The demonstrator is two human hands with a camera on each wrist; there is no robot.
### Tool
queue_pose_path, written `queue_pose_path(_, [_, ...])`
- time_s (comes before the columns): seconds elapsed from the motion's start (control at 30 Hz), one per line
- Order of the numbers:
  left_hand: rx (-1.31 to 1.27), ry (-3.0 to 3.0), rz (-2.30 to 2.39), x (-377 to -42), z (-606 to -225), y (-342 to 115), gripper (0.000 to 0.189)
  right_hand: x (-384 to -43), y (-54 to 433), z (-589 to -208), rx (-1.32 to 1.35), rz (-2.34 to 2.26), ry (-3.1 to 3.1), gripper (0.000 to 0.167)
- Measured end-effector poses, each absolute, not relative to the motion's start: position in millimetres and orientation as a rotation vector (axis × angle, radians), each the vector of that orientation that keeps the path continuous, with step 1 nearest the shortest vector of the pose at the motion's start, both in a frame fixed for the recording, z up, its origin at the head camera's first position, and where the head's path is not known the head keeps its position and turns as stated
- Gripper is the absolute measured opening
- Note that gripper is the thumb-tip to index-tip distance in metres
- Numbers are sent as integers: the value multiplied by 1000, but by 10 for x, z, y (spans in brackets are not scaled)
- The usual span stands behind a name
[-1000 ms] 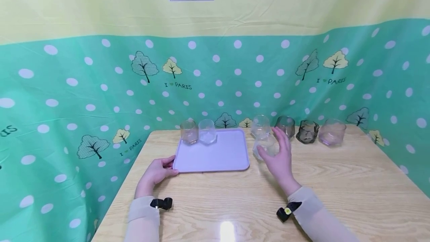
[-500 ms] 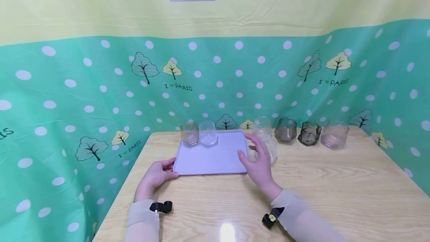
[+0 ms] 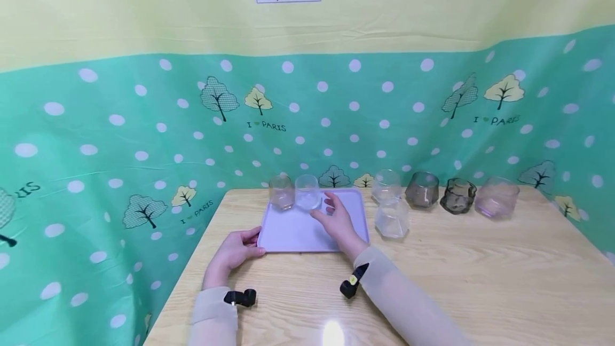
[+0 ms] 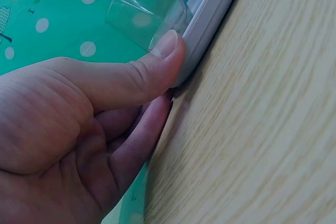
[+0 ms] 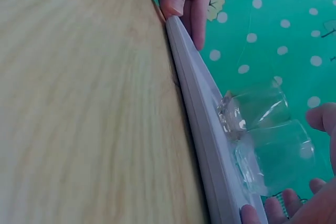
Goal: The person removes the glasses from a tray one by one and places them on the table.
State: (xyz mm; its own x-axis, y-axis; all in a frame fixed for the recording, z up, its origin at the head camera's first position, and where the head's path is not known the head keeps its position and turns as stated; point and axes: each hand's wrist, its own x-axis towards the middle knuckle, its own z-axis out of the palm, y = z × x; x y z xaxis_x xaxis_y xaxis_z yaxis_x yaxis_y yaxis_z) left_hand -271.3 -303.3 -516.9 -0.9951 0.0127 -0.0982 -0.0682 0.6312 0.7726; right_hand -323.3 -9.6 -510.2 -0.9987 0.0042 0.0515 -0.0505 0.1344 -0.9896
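Note:
A pale lilac tray [image 3: 307,236] lies on the wooden table, bearing an amber-tinted glass [image 3: 281,195] and a clear faceted glass [image 3: 308,195] side by side at its back left. At the tray's front left corner, my left hand [image 3: 234,252] pinches the rim; in the left wrist view the thumb [image 4: 165,51] lies against the rim, the other fingers by its outer side. My right hand [image 3: 340,227] reaches over the tray, fingers spread and holding nothing, right beside the clear glass. In the right wrist view its fingertips [image 5: 291,200] show close to that glass [image 5: 275,158].
Right of the tray stand two clear glasses, one behind [image 3: 386,186] and one in front [image 3: 391,221]. Further right come a smoky grey glass [image 3: 422,190], a dark wavy glass [image 3: 458,196] and a pink-tinted glass [image 3: 497,198]. A patterned curtain [image 3: 336,138] hangs behind the table.
My right hand has let go of the front clear glass right of the tray and moved left over the tray to the clear glass there. The left hand has stayed at the corner.

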Motion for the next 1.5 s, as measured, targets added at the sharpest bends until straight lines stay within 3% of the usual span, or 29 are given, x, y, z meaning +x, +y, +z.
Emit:
queue_pose_path(0.27, [-73, 2747, 1314, -2716, -5169, -2986, 71, -3405, -223, -5075, -51, 1975, -2335, 89])
queue_pose_path(0.93, [-144, 2743, 1287, -2690, -5153, -3016, 73, -3664, -418, -5099, 23, 1938, -2317, 104])
queue_pose_path(1.5, [-123, 2728, 1334, -2674, -5145, -3005, 72, -3878, -360, -5220, 147, 1808, -2433, 95])
